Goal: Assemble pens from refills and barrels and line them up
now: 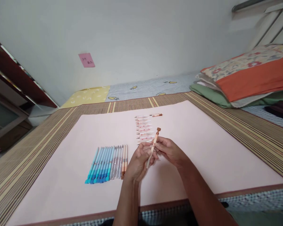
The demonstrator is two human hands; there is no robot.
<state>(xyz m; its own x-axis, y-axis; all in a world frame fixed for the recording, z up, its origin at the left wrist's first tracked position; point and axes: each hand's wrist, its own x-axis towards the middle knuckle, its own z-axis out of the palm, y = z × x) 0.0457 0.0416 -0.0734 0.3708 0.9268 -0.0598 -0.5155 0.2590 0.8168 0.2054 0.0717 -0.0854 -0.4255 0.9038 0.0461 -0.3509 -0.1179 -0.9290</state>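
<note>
Both my hands meet over the pale pink sheet, around one pen with a peach barrel and a brown top. The pen is tilted, its brown end up and away from me. My left hand pinches its lower part, and my right hand grips the barrel higher up. Just beyond my fingers lies a column of thin pen refills, the nearest partly hidden by my hands. A brown-ended pen piece rests at the column's far right. Left of my left hand is a row of blue pens, clear pens and peach-and-brown pens.
The pink sheet lies on a striped mat. Folded bedding and an orange floral pillow are piled at the right. A white wall with a pink note stands behind the patterned cloth.
</note>
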